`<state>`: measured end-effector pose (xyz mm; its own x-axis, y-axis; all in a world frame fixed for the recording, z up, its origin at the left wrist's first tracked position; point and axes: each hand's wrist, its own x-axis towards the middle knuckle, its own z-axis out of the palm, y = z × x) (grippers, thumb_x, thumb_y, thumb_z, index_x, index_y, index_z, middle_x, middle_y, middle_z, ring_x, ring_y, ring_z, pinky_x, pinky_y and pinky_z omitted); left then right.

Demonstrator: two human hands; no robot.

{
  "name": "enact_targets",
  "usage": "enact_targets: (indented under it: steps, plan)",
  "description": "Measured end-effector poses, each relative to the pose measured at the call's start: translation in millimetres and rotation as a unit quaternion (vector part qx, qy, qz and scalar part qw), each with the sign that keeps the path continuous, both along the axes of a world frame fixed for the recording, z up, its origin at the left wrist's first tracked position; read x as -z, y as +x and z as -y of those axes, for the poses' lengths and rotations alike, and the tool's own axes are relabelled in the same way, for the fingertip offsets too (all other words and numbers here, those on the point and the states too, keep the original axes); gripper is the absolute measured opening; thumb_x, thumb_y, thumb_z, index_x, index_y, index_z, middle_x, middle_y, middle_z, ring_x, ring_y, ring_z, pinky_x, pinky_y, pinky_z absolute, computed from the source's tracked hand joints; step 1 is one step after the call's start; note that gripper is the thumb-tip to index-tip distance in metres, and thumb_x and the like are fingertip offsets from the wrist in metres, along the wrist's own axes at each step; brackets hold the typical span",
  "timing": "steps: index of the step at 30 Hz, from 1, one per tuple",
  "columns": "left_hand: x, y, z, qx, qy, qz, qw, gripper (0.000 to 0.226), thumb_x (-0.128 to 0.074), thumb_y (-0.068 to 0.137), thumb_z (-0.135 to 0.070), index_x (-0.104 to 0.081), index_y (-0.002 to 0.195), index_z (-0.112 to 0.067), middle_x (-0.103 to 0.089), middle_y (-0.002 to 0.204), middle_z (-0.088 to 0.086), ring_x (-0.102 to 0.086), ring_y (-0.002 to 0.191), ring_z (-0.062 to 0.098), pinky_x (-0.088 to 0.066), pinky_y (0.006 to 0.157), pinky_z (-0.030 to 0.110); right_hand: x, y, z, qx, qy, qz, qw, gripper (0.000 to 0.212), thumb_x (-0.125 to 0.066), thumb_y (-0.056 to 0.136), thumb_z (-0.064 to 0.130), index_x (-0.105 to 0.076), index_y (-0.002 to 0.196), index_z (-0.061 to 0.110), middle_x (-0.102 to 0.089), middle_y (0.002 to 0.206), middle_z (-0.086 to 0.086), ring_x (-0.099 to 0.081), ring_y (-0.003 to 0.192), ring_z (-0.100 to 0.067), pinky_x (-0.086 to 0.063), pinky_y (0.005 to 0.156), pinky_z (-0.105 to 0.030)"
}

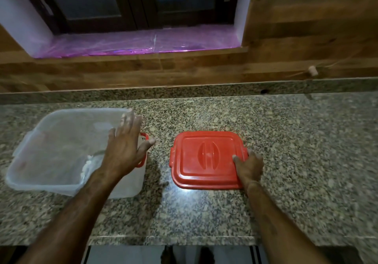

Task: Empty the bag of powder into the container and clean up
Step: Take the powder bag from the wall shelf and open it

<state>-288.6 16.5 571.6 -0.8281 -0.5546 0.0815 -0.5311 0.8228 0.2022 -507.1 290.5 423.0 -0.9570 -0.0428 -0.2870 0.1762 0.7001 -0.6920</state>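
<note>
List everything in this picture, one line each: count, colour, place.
container: 1, clear plastic, open, on the left of the counter
powder: a little, white, inside the container by its right wall
handle: 1, red, on the container's right side
lid: 1, red, flat on the counter, right of the container
counter: 1, speckled grey stone
window: 1, dark frame, in the wall behind
film: 1 sheet, purple, on the window sill
wall: 1, brown wood, behind the counter
left hand: 1, fingers straight, over the container's right rim
right hand: 1, grips the lid's right edge
</note>
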Motion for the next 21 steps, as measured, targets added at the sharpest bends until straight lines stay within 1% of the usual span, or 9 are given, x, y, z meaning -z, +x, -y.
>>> enact_targets:
  steps: [2,5,7,10,13,15,18,19,21]
  plan:
    - [0.3,0.8,-0.6,-0.001,0.004,-0.003,1.000,0.091,-0.025,0.090,-0.074,-0.024,0.161,-0.017,-0.006,0.173,0.012,-0.008,0.160,0.032,-0.016,0.122,0.062,0.1,1.6,0.6,-0.011,0.025,-0.009,1.000,0.046,-0.075,0.091,0.039,-0.062,0.127,0.013,-0.052,0.131,-0.015,-0.055,0.120,-0.038,-0.047,0.102,-0.047]
    - [0.5,0.5,-0.9,0.000,0.009,0.001,1.000,0.093,-0.024,0.089,-0.076,-0.023,0.162,-0.018,-0.005,0.173,0.012,-0.007,0.160,0.031,-0.016,0.123,0.062,-4.2,6.1,2.6,-0.028,0.063,-0.024,0.997,0.055,-0.072,0.091,0.044,-0.054,0.135,0.016,-0.052,0.138,-0.016,-0.051,0.126,-0.038,-0.045,0.107,-0.053]
    - [-0.5,-1.1,-1.8,0.001,0.018,0.004,1.000,0.096,-0.022,0.088,-0.079,-0.022,0.163,-0.020,-0.003,0.173,0.011,-0.006,0.160,0.031,-0.015,0.123,0.061,-12.8,10.9,7.2,-0.037,0.069,-0.040,0.996,0.061,-0.067,0.092,0.049,-0.047,0.142,0.020,-0.048,0.144,-0.015,-0.047,0.132,-0.036,-0.043,0.108,-0.055]
    - [-7.3,1.1,-2.0,-0.003,0.037,0.004,0.999,0.099,-0.016,0.084,-0.083,-0.020,0.163,-0.023,-0.001,0.174,0.009,-0.004,0.160,0.028,-0.011,0.124,0.058,-32.8,19.9,25.3,-0.082,0.014,-0.079,0.993,0.061,-0.062,0.096,0.050,-0.046,0.145,0.018,-0.043,0.149,-0.014,-0.047,0.134,-0.036,-0.044,0.108,-0.052]
    - [-21.2,14.3,4.0,-0.007,0.036,-0.008,0.999,0.099,-0.012,0.084,-0.082,-0.021,0.163,-0.023,-0.004,0.174,0.007,-0.005,0.160,0.027,-0.010,0.124,0.055,-68.1,31.0,60.7,-0.145,-0.056,-0.122,0.980,0.056,-0.065,0.097,0.040,-0.052,0.145,0.013,-0.046,0.149,-0.019,-0.050,0.135,-0.036,-0.046,0.112,-0.048]
    - [-32.1,31.7,17.3,-0.017,0.022,-0.011,1.000,0.100,-0.010,0.083,-0.082,-0.023,0.163,-0.022,-0.006,0.174,0.007,-0.010,0.160,0.027,-0.012,0.124,0.053,-95.9,43.0,92.3,-0.191,-0.091,-0.158,0.965,0.048,-0.067,0.097,0.033,-0.058,0.140,0.013,-0.053,0.142,-0.019,-0.055,0.129,-0.035,-0.048,0.108,-0.046]
    - [-46.4,67.3,45.2,-0.027,-0.008,-0.013,1.000,0.098,-0.012,0.084,-0.081,-0.029,0.160,-0.022,-0.014,0.173,0.009,-0.018,0.158,0.029,-0.021,0.123,0.055,-141.2,71.5,143.0,-0.255,-0.135,-0.208,0.934,0.046,-0.062,0.095,0.044,-0.065,0.132,0.018,-0.061,0.133,-0.010,-0.066,0.111,-0.027,-0.056,0.096,-0.046]
    - [-52.0,82.6,55.9,-0.034,-0.015,-0.017,0.999,0.096,-0.013,0.084,-0.081,-0.030,0.160,-0.023,-0.018,0.172,0.009,-0.020,0.158,0.029,-0.022,0.123,0.056,-156.3,85.0,160.8,-0.272,-0.147,-0.223,0.924,0.044,-0.063,0.094,0.045,-0.066,0.130,0.019,-0.062,0.130,-0.008,-0.068,0.104,-0.026,-0.057,0.092,-0.046]
    - [-63.3,117.4,77.8,-0.054,-0.029,-0.025,0.998,0.097,-0.014,0.083,-0.081,-0.032,0.159,-0.023,-0.022,0.171,0.009,-0.020,0.158,0.027,-0.022,0.123,0.054,-182.9,115.1,195.3,-0.304,-0.160,-0.255,0.904,0.037,-0.068,0.094,0.037,-0.068,0.126,0.019,-0.063,0.125,-0.007,-0.070,0.097,-0.024,-0.058,0.089,-0.042]
